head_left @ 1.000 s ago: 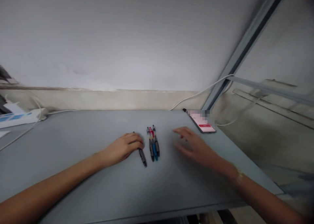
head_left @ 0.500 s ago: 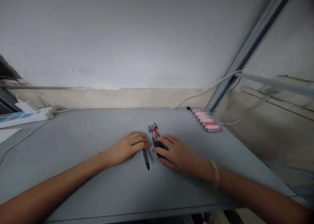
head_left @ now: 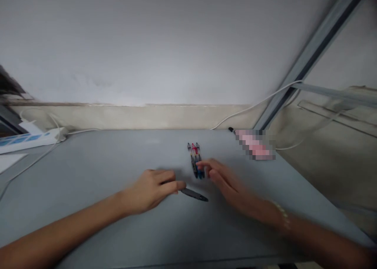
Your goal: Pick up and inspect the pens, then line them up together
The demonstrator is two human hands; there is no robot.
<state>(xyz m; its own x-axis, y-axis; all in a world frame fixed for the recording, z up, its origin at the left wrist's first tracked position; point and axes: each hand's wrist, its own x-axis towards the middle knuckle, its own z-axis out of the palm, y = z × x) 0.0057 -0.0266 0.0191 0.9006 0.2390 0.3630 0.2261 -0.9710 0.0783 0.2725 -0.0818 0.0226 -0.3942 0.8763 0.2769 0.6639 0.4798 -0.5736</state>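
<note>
Between its thumb and fingers, my left hand (head_left: 154, 191) pinches a dark-gripped pen (head_left: 196, 195), whose tip points right and toward me. Three pens (head_left: 194, 159) lie side by side on the grey desk just beyond it, with clear upper barrels, grey and red tops and dark or blue grips. Slightly blurred, my right hand (head_left: 226, 180) is at the right side of this row with its fingers extended. Its index finger overlaps the lower grips; I cannot tell whether it touches them. A beaded bracelet (head_left: 282, 216) circles the right wrist.
The grey desk (head_left: 112, 159) runs back to a pale wall. A white power strip (head_left: 35, 140) with blue sockets and a cable stands at the left. At the back right lies a pixelated pink item (head_left: 255, 145), near a metal frame post (head_left: 306, 61).
My left hand has moved toward me, swinging its pen from pointing at me to pointing right. My right hand has lifted off the row of pens and shifted right, uncovering their grips.
</note>
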